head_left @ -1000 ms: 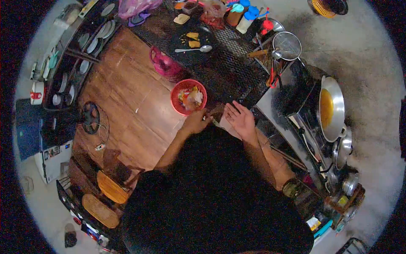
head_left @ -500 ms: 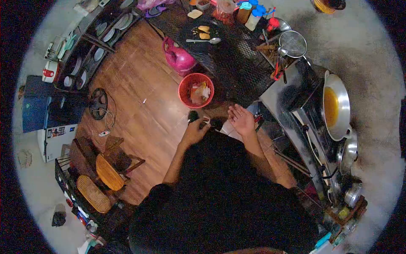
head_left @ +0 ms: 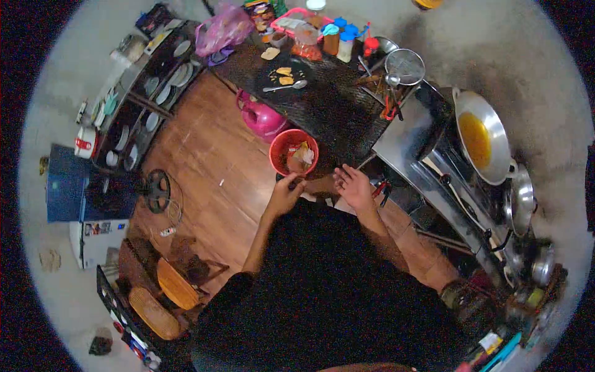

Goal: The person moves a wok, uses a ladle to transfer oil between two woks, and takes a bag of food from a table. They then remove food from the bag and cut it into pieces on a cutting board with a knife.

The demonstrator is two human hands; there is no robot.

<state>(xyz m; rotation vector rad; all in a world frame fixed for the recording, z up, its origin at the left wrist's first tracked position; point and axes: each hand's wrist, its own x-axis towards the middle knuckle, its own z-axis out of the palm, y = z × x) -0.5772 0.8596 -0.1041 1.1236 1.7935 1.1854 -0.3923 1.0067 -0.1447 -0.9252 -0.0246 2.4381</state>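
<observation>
My left hand (head_left: 287,193) is at the near rim of a red bin (head_left: 276,155), its fingers curled together. What they hold, if anything, is too small to make out. Crumpled wrappers and other scraps (head_left: 302,158) lie inside the bin. To the right, my right hand (head_left: 354,188) is raised with palm up and fingers apart, holding nothing. Behind the bin stands a pink gas cylinder (head_left: 263,121), partly under the dark table (head_left: 334,102).
A wok (head_left: 499,133) with yellow oil sits on the stove (head_left: 403,139) at right. Food pieces, a spoon (head_left: 285,86), bottles (head_left: 346,48) and a strainer (head_left: 405,66) are on the table. Wooden chairs (head_left: 178,285) stand at lower left, a dish rack (head_left: 145,99) at upper left.
The view has shifted, showing more of the table's far side. My left hand has moved up against the bin's near edge. My right hand stays open.
</observation>
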